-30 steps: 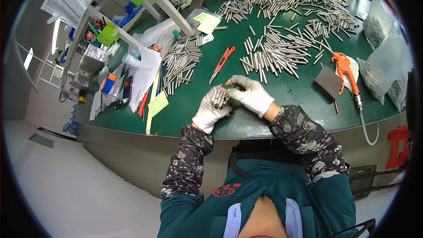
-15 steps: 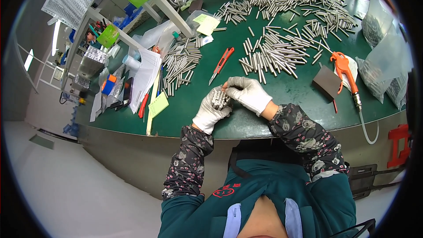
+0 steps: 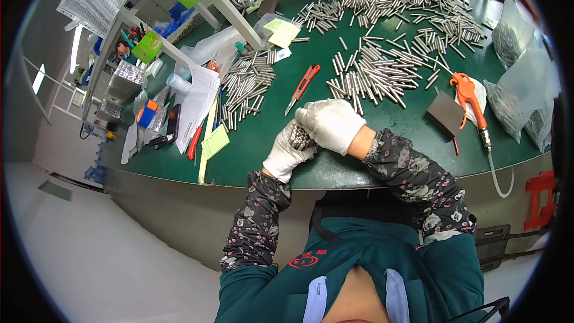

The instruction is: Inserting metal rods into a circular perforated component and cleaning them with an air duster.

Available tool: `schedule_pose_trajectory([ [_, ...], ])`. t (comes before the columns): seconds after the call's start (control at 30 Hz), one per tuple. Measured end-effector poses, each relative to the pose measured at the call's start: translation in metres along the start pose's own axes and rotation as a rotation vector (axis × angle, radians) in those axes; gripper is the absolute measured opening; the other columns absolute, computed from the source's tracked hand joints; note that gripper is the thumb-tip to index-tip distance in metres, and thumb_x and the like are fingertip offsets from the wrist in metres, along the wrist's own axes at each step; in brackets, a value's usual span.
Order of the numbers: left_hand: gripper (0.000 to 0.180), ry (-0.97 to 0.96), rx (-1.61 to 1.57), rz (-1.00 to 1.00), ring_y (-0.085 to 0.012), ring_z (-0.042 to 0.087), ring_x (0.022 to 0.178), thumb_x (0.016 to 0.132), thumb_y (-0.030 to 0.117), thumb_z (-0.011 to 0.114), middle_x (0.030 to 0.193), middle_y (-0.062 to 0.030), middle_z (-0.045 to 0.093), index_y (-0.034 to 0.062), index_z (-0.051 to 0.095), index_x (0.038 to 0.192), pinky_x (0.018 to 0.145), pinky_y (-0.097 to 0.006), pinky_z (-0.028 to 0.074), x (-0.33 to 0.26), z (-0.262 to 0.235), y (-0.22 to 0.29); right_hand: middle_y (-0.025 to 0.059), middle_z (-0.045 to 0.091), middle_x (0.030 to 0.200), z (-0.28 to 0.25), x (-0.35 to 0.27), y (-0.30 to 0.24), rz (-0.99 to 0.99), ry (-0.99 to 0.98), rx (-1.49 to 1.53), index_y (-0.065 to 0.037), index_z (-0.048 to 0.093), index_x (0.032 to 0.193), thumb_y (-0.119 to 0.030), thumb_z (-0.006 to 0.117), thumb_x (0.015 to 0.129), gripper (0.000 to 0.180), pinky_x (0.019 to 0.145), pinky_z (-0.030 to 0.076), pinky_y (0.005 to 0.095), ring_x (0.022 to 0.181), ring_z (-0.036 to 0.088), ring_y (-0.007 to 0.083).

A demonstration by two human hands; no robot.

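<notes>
Both of my hands wear white gloves and meet over the near edge of the green table (image 3: 281,125). My left hand (image 3: 286,154) grips a bundle of short metal rods (image 3: 301,137), held end-up. My right hand (image 3: 329,124) lies over the top of the same bundle, its fingers closed against the rods. A large scatter of loose metal rods (image 3: 382,72) lies on the table beyond my hands. A second pile of rods (image 3: 245,87) sits to the left.
A red utility knife (image 3: 302,87) lies just beyond my hands. An orange air gun (image 3: 469,98) with a hose and a dark flat plate (image 3: 445,113) are at the right. Clear bags (image 3: 520,90), yellow notes (image 3: 282,33), papers and a white frame stand around.
My right hand has shifted slightly over the top of the bundle; both hands stay at the same spot with the rods between them.
</notes>
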State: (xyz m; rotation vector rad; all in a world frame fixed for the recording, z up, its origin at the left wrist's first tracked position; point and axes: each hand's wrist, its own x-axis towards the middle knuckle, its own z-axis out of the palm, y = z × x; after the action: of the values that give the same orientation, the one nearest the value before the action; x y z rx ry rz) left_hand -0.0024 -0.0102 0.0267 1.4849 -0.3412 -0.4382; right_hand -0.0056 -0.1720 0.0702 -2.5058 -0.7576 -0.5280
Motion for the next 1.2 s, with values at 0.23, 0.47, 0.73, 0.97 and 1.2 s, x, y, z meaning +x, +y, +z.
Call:
schedule_pose_trajectory([
  [0.23,0.051,-0.029,0.014,0.027,-0.0075,0.054,0.077,0.061,-0.011,0.061,0.086,0.0008,0.054,0.0059,0.045,0.106,0.068,-0.021,0.047,-0.001,-0.001,-0.001,0.0069,0.057,0.073,-0.001,-0.005,0.012,0.041,0.215,0.311,-0.008,0.055,0.082,-0.013,0.056,0.075,0.009,0.060,0.046,0.0346,0.068,0.057,0.0253],
  [0.47,0.056,0.020,0.081,0.046,-0.0062,0.051,0.080,0.061,-0.008,0.063,0.092,0.0005,0.054,0.0054,0.045,0.112,0.073,-0.021,0.044,-0.001,0.002,-0.005,0.0052,0.056,0.077,0.013,-0.011,0.013,0.425,0.031,0.992,-0.002,0.059,0.091,-0.016,0.067,0.069,0.027,0.066,0.044,0.0229,0.069,0.053,0.0119],
  [0.73,0.051,0.029,0.184,0.081,-0.0076,0.053,0.076,0.061,-0.005,0.065,0.087,-0.0003,0.054,0.0041,0.046,0.107,0.069,-0.022,0.046,0.003,-0.003,-0.010,0.0075,0.055,0.074,0.022,-0.011,0.008,0.292,0.248,1.018,0.000,0.058,0.084,-0.006,0.058,0.072,0.013,0.064,0.045,0.0269,0.071,0.056,0.0154],
  [0.97,0.054,0.054,0.145,0.094,-0.0093,0.055,0.072,0.063,-0.006,0.064,0.082,-0.0017,0.056,0.0024,0.042,0.111,0.065,-0.022,0.048,0.000,-0.003,-0.011,0.0001,0.056,0.078,0.013,-0.014,0.015,0.419,0.153,1.246,-0.004,0.056,0.090,-0.009,0.051,0.081,0.011,0.054,0.041,0.0168,0.068,0.054,0.0054],
  [1.2,0.052,0.011,0.198,0.111,-0.0101,0.054,0.067,0.064,-0.006,0.063,0.081,-0.0038,0.055,0.0022,0.042,0.110,0.058,-0.022,0.046,0.001,-0.002,-0.008,0.0022,0.060,0.081,0.011,-0.016,0.016,0.572,0.030,1.397,-0.004,0.056,0.097,-0.012,0.053,0.077,0.022,0.052,0.043,0.0189,0.071,0.056,0.0064],
])
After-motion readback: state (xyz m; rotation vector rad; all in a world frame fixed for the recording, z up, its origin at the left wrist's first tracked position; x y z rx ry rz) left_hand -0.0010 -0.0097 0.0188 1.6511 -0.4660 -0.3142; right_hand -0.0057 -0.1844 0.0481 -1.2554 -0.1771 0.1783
